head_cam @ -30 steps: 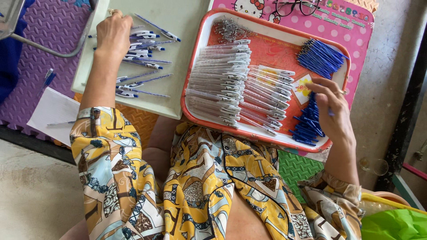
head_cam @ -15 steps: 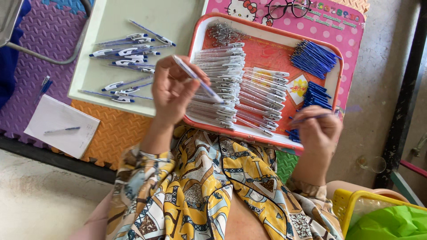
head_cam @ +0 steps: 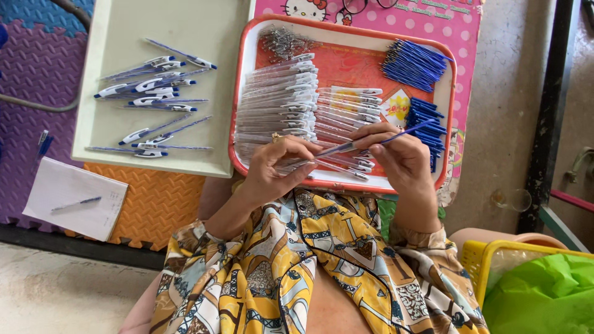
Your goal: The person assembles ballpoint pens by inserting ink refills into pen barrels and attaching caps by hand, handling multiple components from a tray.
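Observation:
Over the near edge of a red tray, my left hand pinches a clear pen barrel. A blue refill is gripped in my right hand, its tip lying against the barrel's end. Rows of clear pen barrels fill the tray's left half. Loose blue refills lie in its far right corner, and more refills sit just beyond my right hand. A small heap of metal springs rests in the tray's far left corner.
Several assembled blue-and-white pens lie on a pale green board to the left. A notepad with a pen rests on foam floor mats. A pink board lies under the tray. A yellow basket with green plastic stands at right.
My left hand came back from the pale board to the tray's near edge and holds a clear barrel. My right hand picked a blue refill and brought it to the barrel.

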